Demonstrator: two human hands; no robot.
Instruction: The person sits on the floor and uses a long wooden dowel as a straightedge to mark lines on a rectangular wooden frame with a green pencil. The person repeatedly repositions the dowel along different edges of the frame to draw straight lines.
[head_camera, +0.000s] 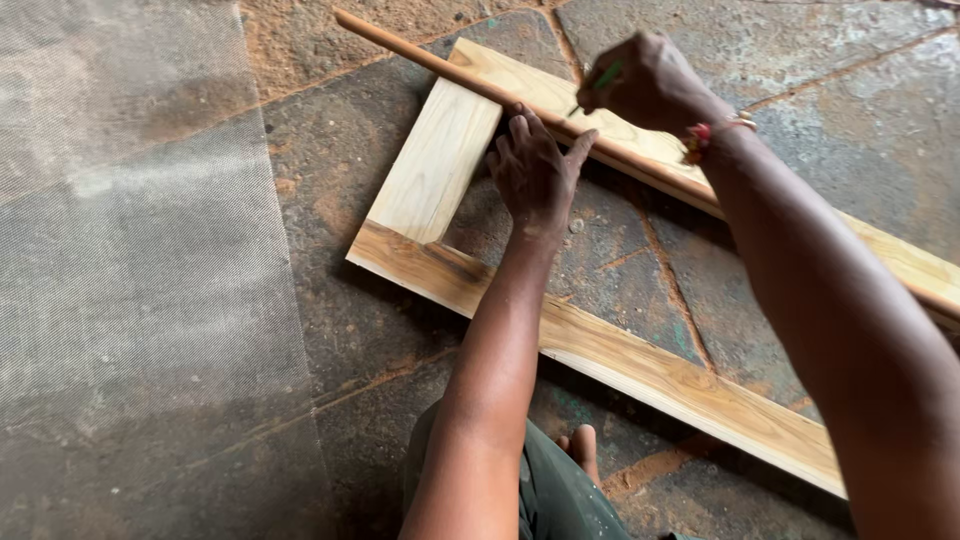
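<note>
Stone slab floor (380, 330), grey with reddish sawdust in its joints, carries a pale wooden rectangular frame (440, 160). Translucent wire mesh sheet (130, 280) lies at left. Left hand (535, 170) presses flat, fingers spread, on a thin brown wooden strip (420, 52) along the far rail. Right hand (650, 80) pinches a green pencil (605, 78) above that strip.

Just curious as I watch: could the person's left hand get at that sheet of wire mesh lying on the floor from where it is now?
Probably yes. The left hand rests on the wooden frame, and only bare stone floor lies between it and the mesh.
</note>
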